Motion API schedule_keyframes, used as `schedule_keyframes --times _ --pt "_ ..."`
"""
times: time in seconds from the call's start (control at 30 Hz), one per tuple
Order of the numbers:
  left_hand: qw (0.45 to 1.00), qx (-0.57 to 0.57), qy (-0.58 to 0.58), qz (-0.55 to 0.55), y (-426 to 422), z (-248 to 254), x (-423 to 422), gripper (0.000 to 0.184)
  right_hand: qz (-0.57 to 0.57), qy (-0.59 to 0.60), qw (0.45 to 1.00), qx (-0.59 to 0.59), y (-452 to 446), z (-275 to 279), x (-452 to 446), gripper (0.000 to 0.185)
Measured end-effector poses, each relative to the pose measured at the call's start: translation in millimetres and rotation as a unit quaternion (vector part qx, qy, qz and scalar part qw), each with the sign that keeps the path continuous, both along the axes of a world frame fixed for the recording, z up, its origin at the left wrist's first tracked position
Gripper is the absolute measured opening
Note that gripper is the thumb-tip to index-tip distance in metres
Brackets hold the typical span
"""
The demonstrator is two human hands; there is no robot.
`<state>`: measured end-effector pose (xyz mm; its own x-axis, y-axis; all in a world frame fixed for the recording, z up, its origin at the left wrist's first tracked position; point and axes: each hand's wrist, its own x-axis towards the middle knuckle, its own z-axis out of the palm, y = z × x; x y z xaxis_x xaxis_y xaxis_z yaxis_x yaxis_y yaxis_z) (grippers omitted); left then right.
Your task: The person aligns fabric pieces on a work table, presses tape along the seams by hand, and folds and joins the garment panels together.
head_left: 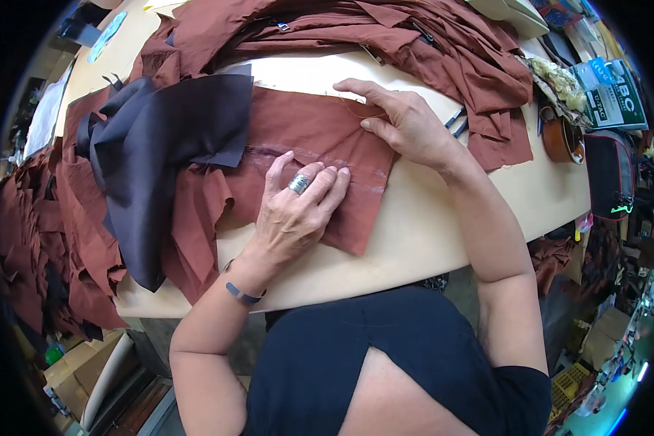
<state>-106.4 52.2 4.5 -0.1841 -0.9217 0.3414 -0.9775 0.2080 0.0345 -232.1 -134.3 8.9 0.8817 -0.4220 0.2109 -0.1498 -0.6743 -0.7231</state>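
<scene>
A reddish-brown fabric piece (305, 123) lies spread on the pale table (327, 272), with a whitish line running across it. My left hand (298, 196), wearing a ring, rests on this fabric with its fingers spread flat. At the fabric's upper right edge is my right hand (407, 120), its index finger stretched out and its thumb apart below. A thin loose thread shows near those fingers. Dark fabric (167, 138) overlaps the brown piece on the left and hangs in folds toward the table's front edge.
Bunched brown fabric (327, 33) with zippers curves along the back. Scissors (455, 120), partly covered, lie right of my right hand. A brown round container (562, 139) and a dark pouch (609, 174) sit at the right edge. More brown fabric (33, 240) hangs off the left side.
</scene>
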Motion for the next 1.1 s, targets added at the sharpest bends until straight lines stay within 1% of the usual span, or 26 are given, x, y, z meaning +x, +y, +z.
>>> schedule_keyframes --times 0.07,0.17,0.27,0.3,0.33,0.37,0.4,0.43,0.47,0.53,0.57,0.67,0.7,0.8,0.93,0.97,1.1 --pt "1.0 0.005 -0.017 -0.002 1 1 -1 0.037 0.003 -0.006 1.0 -0.029 0 2 0 0.055" --pt "0.999 0.028 -0.038 -0.006 3 5 -2 0.039 0.002 0.012 1.0 -0.014 2 9 0 0.054" --pt "0.997 0.052 -0.05 -0.012 2 13 -5 0.043 0.012 0.026 0.999 -0.019 -1 4 0 0.054" --pt "0.997 0.051 -0.05 -0.015 3 14 -6 0.043 0.012 0.02 1.0 -0.02 -1 -2 1 0.052" --pt "0.998 0.045 -0.05 -0.019 2 14 -7 0.044 0.013 -0.021 0.998 -0.058 -4 -11 1 0.05" --pt "0.998 0.052 -0.023 -0.007 3 14 -9 0.045 0.003 -0.06 0.994 -0.094 -3 -13 1 0.048" --pt "0.998 0.058 0.004 0.006 3 12 -10 0.046 -0.009 -0.059 0.994 -0.087 -1 -12 1 0.047" --pt "0.998 0.062 -0.005 0.017 3 12 -12 0.046 -0.009 -0.012 0.996 -0.084 -3 -11 1 0.048" --pt "0.997 0.073 -0.014 0.029 5 12 -13 0.046 -0.009 -0.028 0.994 -0.109 -2 -10 0 0.046" --pt "0.997 0.069 -0.029 0.021 7 10 -11 0.045 0.003 0.019 0.996 -0.088 -3 -7 0 0.052" --pt "0.997 0.071 -0.038 0.021 7 10 -10 0.044 0.003 0.026 0.996 -0.087 -2 -6 0 0.052" --pt "0.997 0.045 -0.055 -0.019 5 15 -6 0.043 0.006 0.032 0.996 -0.087 -1 -4 0 0.052" --pt "0.998 0.041 -0.051 -0.024 4 16 -6 0.044 0.006 0.028 0.995 -0.09 -1 -4 0 0.051" --pt "0.998 0.058 0.01 -0.001 2 13 -5 0.046 0.011 0.034 0.996 -0.079 -1 -3 1 0.05" --pt "0.994 0.026 0.095 0.04 4 9 -4 0.042 0.014 0.019 0.997 -0.071 -3 -7 0 0.05" --pt "0.995 0.013 0.087 0.035 4 10 -3 0.038 0.016 0.013 0.997 -0.069 -3 -8 0 0.05" --pt "0.993 0.0 0.106 0.053 5 9 -1 0.034 0.012 0.046 0.996 -0.074 -2 -1 0 0.049"
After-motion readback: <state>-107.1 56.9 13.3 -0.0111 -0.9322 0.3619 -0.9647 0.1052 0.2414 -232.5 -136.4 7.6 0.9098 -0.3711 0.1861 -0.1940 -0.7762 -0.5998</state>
